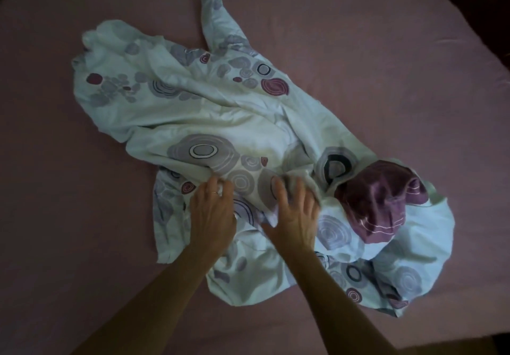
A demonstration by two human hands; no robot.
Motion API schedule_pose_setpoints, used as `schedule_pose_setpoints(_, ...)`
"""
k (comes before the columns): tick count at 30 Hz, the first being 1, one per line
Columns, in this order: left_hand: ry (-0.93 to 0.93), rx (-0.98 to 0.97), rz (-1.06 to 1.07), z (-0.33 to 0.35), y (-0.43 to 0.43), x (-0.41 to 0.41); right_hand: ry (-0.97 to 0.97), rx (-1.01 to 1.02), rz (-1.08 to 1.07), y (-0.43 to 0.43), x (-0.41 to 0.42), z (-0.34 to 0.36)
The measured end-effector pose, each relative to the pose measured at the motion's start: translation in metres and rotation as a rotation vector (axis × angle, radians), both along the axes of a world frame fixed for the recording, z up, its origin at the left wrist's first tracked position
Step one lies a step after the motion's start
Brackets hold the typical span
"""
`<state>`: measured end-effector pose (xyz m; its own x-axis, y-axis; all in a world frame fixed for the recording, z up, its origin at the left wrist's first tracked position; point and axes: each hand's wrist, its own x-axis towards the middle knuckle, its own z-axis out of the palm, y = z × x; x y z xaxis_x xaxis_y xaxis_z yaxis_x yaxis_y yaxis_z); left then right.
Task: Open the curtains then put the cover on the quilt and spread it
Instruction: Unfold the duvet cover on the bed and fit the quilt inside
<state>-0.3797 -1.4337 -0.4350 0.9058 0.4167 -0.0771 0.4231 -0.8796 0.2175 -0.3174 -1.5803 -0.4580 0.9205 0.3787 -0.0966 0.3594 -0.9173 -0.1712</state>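
Down near the bottom of the view, 2 bare forearms reach forward over the bed. The left hand (214,211), a ring on 1 finger, lies palm down with its fingertips curled into a fold of the pale, crumpled quilt cover printed with grey and purple circles (193,106). Just beside it, the right hand (296,211) also lies palm down, its fingers bent over a bunched ridge of the same fabric; whether the fingertips pinch the cloth or only press on it cannot be told, since the fabric hides them. The 2 hands are close together but apart.

Around them the cover sprawls in a rumpled heap across the middle of the bed, stretching from the near edge toward the far left, with 1 narrow corner pointing up toward the far side. To the right of the right hand, a dark purple satin-like bundle of fabric (382,203) sits on the cover's folds.

Beneath everything lies the dusty pink bedsheet (386,51), smooth and bare around the heap. The room is dim; dark, unclear shapes line the far edge of the bed.
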Motion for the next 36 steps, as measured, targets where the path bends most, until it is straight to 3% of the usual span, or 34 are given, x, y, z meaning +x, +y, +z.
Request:
schedule_pose_setpoints(3,-0.028,-0.005,-0.015,0.002,0.003,0.001,-0.048,-0.102,-0.058,-0.019,0.020,-0.006)
schedule_pose_setpoints(5,-0.056,-0.016,-0.036,0.005,0.002,0.003,-0.215,-0.018,-0.059,-0.027,0.032,0.002)
schedule_pose_setpoints(8,-0.071,-0.011,-0.064,0.007,0.002,0.006,-0.345,0.095,-0.293,-0.056,0.067,0.023)
schedule_pose_setpoints(10,-0.069,-0.015,-0.068,0.008,-0.001,0.009,-0.238,0.069,-0.515,-0.088,0.093,0.031)
schedule_pose_setpoints(12,-0.057,-0.014,-0.081,0.008,-0.007,0.013,-0.009,0.070,-0.712,-0.116,0.110,0.033)
schedule_pose_setpoints(14,-0.046,-0.025,-0.108,0.008,-0.018,0.020,0.181,0.094,-0.791,-0.125,0.113,0.029)
schedule_pose_setpoints(17,-0.084,-0.043,-0.171,0.012,-0.038,0.035,0.137,0.008,-0.532,-0.105,0.090,0.020)
schedule_pose_setpoints(19,-0.117,-0.091,-0.211,0.016,-0.052,0.049,0.021,0.105,-0.296,-0.083,0.055,0.016)
schedule_pose_setpoints(23,-0.092,-0.129,-0.321,0.020,-0.084,0.080,0.054,0.354,0.027,-0.043,-0.037,0.015)
schedule_pose_setpoints(25,0.019,-0.154,-0.422,0.014,-0.093,0.090,0.036,0.394,0.173,-0.035,-0.064,0.015)
schedule_pose_setpoints(28,0.238,-0.211,-0.490,-0.002,-0.099,0.100,-0.003,0.433,0.188,-0.053,-0.050,0.025)
schedule_pose_setpoints(30,0.311,-0.178,-0.482,-0.010,-0.099,0.106,-0.136,0.471,0.083,-0.081,-0.021,0.035)
schedule_pose_setpoints(33,0.407,-0.105,-0.522,-0.014,-0.101,0.110,-0.280,0.415,-0.360,-0.128,0.041,0.037)
schedule_pose_setpoints(36,0.462,-0.052,-0.599,-0.008,-0.104,0.114,0.128,0.366,-0.778,-0.166,0.098,0.027)
